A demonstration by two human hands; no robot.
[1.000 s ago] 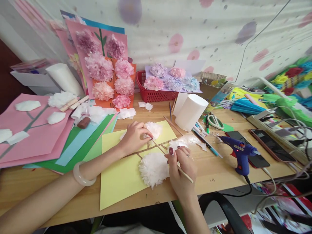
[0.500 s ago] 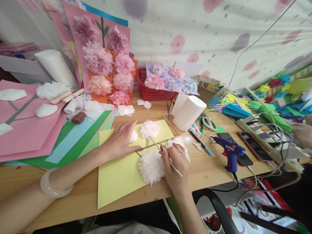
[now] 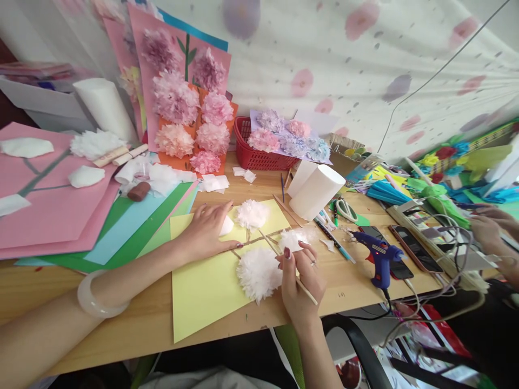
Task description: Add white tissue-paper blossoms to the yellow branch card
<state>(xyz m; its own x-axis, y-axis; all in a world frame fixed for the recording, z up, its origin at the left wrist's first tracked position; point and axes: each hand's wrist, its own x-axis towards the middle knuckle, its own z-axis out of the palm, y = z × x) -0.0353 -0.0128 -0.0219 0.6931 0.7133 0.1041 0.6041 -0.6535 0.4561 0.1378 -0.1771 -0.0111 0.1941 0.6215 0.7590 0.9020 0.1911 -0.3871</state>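
Observation:
My left hand (image 3: 206,229) lies flat with fingers spread on a yellow sheet (image 3: 198,294), beside a small white pad (image 3: 227,225). My right hand (image 3: 302,281) is closed round a thin pale wooden stick (image 3: 308,292), whose tip points up and left to a brown branch line (image 3: 265,237) on the sheet. White fluffy paper flowers sit along this branch: an upper one (image 3: 251,214), a larger lower one (image 3: 259,274) just left of my right hand, and one at the right (image 3: 292,240), partly behind my fingers.
A blue glue gun (image 3: 380,256) stands near phones (image 3: 416,248) and a cable-covered power strip (image 3: 430,246). White paper rolls (image 3: 318,192), scissors (image 3: 345,209) and a red basket (image 3: 263,158) are behind. Pink sheets (image 3: 52,216) lie left. Another person's hands (image 3: 492,232) work at right.
The view has shifted slightly, so most things sit a little differently in it. My right hand and the stick have moved slightly right, showing more of the right-hand flower. My left hand stays put.

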